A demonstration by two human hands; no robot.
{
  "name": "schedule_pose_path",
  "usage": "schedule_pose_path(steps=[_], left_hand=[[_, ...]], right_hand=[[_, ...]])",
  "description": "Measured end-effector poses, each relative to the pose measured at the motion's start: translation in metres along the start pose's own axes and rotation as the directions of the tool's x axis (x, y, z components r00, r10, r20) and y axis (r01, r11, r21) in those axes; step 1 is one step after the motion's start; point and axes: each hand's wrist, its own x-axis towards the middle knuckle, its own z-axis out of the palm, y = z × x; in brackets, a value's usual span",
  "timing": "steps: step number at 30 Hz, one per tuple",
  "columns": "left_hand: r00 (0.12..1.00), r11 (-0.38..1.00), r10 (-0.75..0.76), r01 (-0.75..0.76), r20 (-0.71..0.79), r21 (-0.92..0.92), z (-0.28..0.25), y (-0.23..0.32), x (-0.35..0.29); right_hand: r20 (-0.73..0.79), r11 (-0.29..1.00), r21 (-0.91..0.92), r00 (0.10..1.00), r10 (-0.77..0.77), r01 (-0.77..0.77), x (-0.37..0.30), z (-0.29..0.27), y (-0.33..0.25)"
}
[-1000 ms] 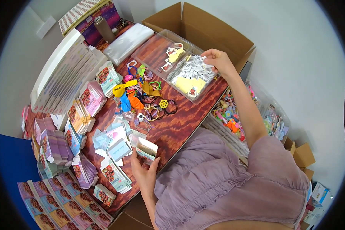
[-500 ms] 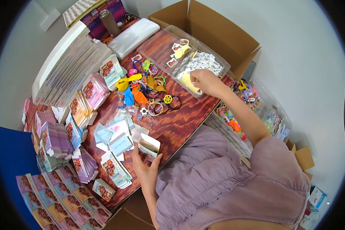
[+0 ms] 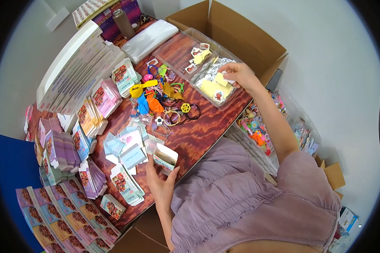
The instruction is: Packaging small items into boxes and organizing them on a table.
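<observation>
My left hand (image 3: 161,189) is closed around a small open-topped card box (image 3: 165,157) near the table's front edge, its opening facing up. Over the right part of a clear plastic divided tray (image 3: 169,52), my right hand (image 3: 242,76) pinches a pale yellow paper slip (image 3: 221,79). Beneath it in the tray lie more yellow slips (image 3: 209,89) and a heap of small white printed pieces, partly hidden by the hand. Between the box and the tray sits a pile of hair ties and colourful trinkets (image 3: 155,104). Loose pale cards (image 3: 133,156) lie left of the box.
Stacks of folded printed boxes (image 3: 104,99) line the table's left side, beside printed sheets (image 3: 67,215). Plastic bags (image 3: 150,40) and a bottle (image 3: 122,24) stand at the back. A large cardboard box (image 3: 245,40) is behind the tray; bags of trinkets (image 3: 257,122) sit below my right arm.
My right hand has lifted from the tray's near corner, up and to the right, with a yellow slip in its fingers. More yellow slips now show there. My left hand stays put with the box.
</observation>
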Motion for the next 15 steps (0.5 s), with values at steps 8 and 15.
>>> schedule_pose_path(steps=[8, 15], left_hand=[[0.993, 0.993, 0.107, -0.105, -0.051, 0.055, 0.007, 0.004, 0.004], [0.977, 0.941, 0.202, -0.173, -0.074, 0.29, 0.023, 0.018, 0.012]], right_hand=[[0.164, 0.836, 0.542, 0.986, -0.008, -0.083, 0.007, 0.002, 0.012], [0.436, 0.912, 0.031, 0.816, -0.381, 0.409, -0.068, 0.145, -0.041]])
